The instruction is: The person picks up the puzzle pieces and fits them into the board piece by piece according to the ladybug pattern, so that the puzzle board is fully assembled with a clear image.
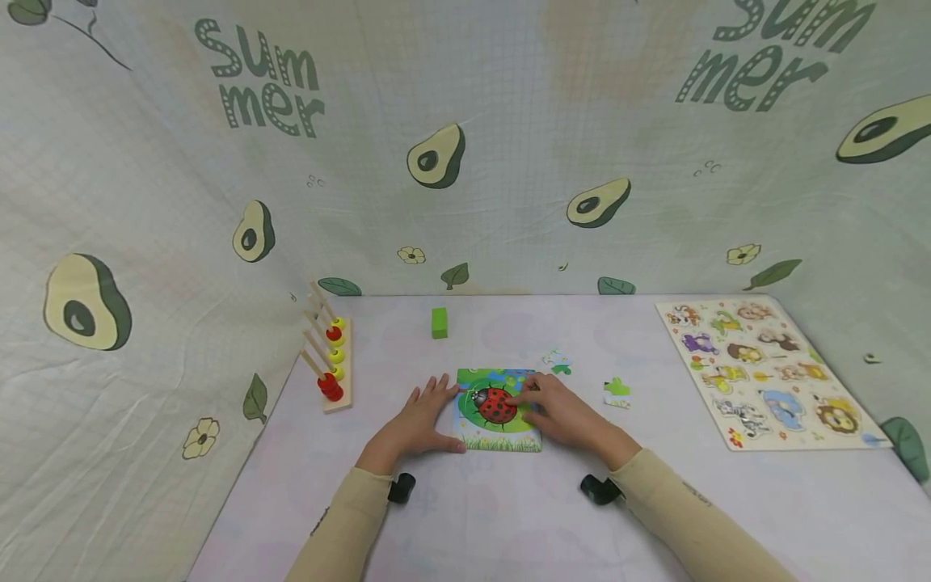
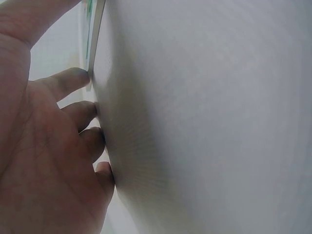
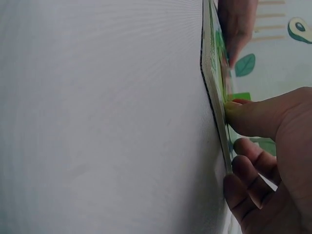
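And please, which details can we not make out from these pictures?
- Head view: square green ladybug puzzle, right edge: partly behind the right hand.
- Head view: dark lettering on tan fabric sleeves, too small.
- Left wrist: left hand, thumb tip cut off by top edge.

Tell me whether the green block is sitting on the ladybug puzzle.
No, the green block is on the table beyond the ladybug puzzle, clearly apart from it.

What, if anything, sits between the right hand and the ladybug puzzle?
Nothing visible. The right hand touches the ladybug puzzle directly. The left hand is at the opposite edge, and a loose piece lies farther right, clear of the contact.
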A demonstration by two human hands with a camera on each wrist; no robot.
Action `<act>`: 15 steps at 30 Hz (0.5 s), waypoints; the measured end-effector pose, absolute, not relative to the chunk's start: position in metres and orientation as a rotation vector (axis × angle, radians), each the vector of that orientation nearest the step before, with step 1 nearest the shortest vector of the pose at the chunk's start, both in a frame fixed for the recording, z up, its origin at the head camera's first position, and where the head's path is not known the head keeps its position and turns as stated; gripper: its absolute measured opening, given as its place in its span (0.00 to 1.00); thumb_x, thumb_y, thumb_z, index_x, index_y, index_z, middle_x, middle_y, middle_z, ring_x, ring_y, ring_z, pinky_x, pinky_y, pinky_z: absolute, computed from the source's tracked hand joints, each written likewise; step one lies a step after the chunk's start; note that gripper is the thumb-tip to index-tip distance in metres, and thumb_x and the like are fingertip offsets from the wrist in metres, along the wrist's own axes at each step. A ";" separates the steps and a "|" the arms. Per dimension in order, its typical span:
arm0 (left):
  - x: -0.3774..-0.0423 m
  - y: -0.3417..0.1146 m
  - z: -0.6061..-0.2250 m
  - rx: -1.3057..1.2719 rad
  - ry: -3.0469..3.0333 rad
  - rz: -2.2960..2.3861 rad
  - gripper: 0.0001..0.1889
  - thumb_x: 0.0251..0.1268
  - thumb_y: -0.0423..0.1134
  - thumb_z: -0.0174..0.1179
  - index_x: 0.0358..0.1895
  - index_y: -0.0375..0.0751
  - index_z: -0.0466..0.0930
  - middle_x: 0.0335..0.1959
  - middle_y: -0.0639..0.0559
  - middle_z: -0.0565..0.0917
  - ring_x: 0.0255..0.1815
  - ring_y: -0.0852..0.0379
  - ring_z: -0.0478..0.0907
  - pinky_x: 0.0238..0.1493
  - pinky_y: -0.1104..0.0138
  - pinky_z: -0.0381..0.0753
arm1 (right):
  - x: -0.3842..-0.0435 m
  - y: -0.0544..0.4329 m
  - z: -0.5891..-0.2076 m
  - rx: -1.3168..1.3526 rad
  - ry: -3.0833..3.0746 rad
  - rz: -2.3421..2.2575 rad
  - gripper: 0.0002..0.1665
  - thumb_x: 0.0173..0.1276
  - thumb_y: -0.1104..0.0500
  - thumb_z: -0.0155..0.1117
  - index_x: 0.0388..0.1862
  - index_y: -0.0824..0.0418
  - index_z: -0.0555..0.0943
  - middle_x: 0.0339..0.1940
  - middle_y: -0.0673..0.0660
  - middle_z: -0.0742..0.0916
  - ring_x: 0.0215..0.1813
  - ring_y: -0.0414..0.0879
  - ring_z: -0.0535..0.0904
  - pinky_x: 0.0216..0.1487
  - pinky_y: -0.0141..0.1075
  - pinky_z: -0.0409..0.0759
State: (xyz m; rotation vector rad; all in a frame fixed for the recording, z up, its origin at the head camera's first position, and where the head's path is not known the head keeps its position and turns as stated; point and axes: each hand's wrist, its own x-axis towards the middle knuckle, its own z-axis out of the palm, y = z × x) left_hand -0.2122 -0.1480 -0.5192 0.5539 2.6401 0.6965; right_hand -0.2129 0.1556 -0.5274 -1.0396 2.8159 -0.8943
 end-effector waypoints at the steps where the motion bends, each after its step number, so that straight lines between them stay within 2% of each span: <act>1: -0.212 -0.148 -0.519 0.555 2.641 0.697 0.57 0.50 0.59 0.77 0.81 0.45 0.56 0.84 0.43 0.47 0.84 0.44 0.36 0.82 0.48 0.35 | -0.213 0.156 -0.527 -1.038 2.815 -0.894 0.19 0.69 0.62 0.69 0.59 0.55 0.87 0.50 0.53 0.77 0.50 0.48 0.69 0.51 0.44 0.73; 15: -0.213 -0.148 -0.521 0.538 2.642 0.683 0.58 0.50 0.60 0.77 0.82 0.46 0.56 0.84 0.44 0.46 0.84 0.45 0.36 0.82 0.49 0.35 | -0.209 0.161 -0.525 -0.955 2.805 -0.942 0.18 0.72 0.60 0.66 0.60 0.52 0.86 0.53 0.52 0.78 0.54 0.48 0.72 0.56 0.48 0.76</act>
